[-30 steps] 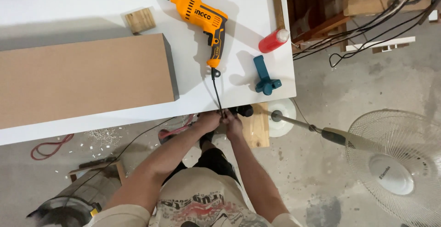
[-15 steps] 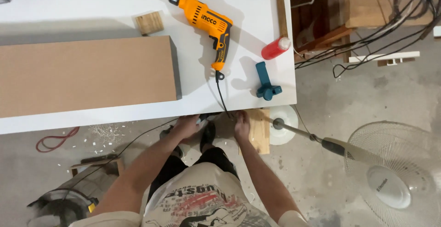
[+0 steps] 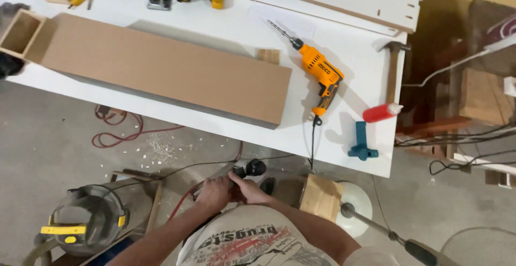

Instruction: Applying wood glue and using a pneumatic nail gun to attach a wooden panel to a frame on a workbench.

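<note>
Gripping a black plug [image 3: 252, 167] below the near edge of the white table [image 3: 344, 67], the person's left hand [image 3: 214, 192] and right hand [image 3: 248, 189] meet close to the body. The left hand is curled around a dark cable end just left of the plug, fingers closed on it; the right hand's fingers pinch the plug from the near side, thumb toward the left hand. The plug sits between and slightly above both hands, touching them, over the concrete floor. A thin black cord [image 3: 312, 142] runs from the floor area up to the orange drill [image 3: 321, 75], which lies on the table well apart from the hands, its bit pointing away. Beside the drill lie a long brown board [image 3: 161, 67], a red bottle [image 3: 380, 112], a blue clamp piece [image 3: 362, 142] and a hammer [image 3: 393, 67]. On the floor, a wooden block [image 3: 321, 197] stands just right of the hands, a vacuum canister [image 3: 88, 217] to the left.
</note>
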